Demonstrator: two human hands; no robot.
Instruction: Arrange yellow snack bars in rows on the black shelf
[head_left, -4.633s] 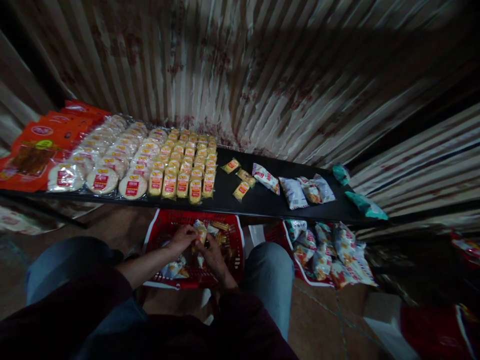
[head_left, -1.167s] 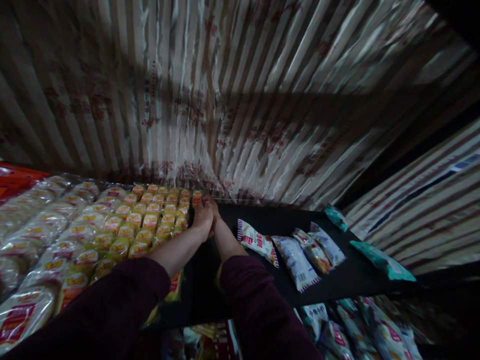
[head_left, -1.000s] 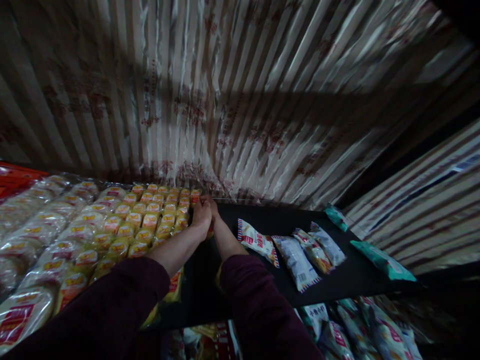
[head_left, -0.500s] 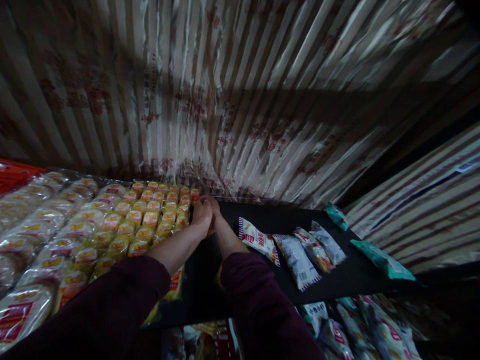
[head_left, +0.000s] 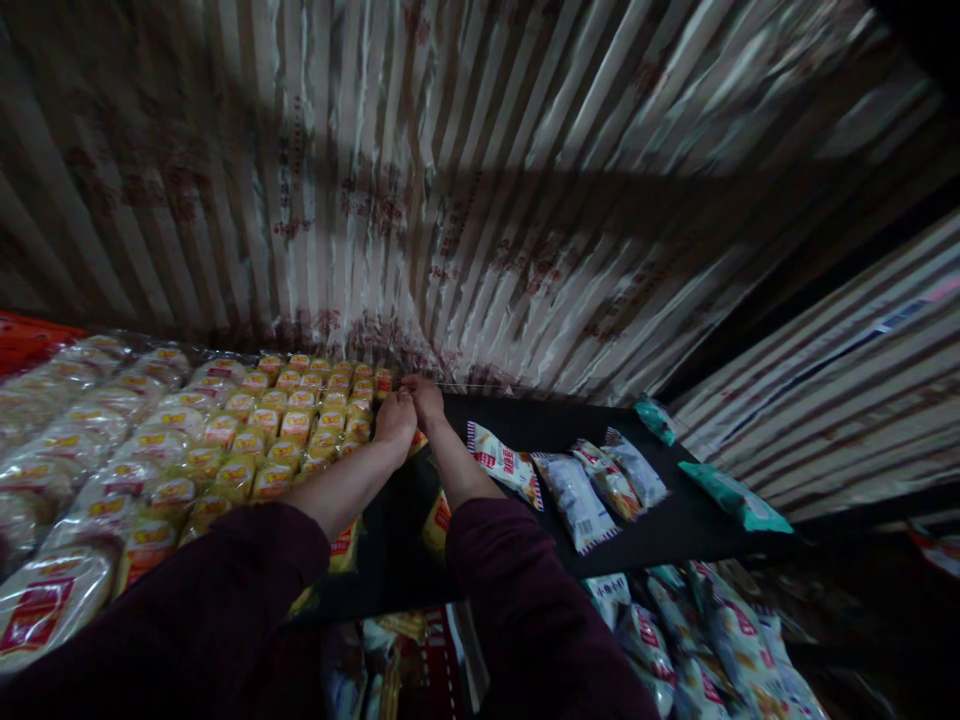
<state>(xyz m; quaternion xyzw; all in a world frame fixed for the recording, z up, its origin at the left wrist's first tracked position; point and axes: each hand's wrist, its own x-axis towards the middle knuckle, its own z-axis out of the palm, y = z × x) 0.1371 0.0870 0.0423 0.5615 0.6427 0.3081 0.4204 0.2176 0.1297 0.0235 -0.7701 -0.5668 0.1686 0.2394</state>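
Both arms in dark maroon sleeves reach to the back of a black shelf (head_left: 675, 520). My left hand (head_left: 395, 417) and my right hand (head_left: 425, 398) meet there, fingers curled together at the far right end of the rows of small yellow snack packets (head_left: 300, 425). The fingertips press on a packet at the back row; what they grip is hidden. More yellow packets (head_left: 435, 515) lie on the shelf under my right forearm.
Round wrapped cakes (head_left: 52, 600) fill the shelf's left part. White and red snack bags (head_left: 501, 465) and teal packets (head_left: 739, 500) lie to the right. Below the shelf sit more bags (head_left: 697, 650) and a red basket (head_left: 431, 650). A striped curtain (head_left: 480, 200) hangs behind.
Earlier both hands were down in the red basket holding packets. They now reach to the shelf's back; over the last second they shifted slightly while the view drifted.
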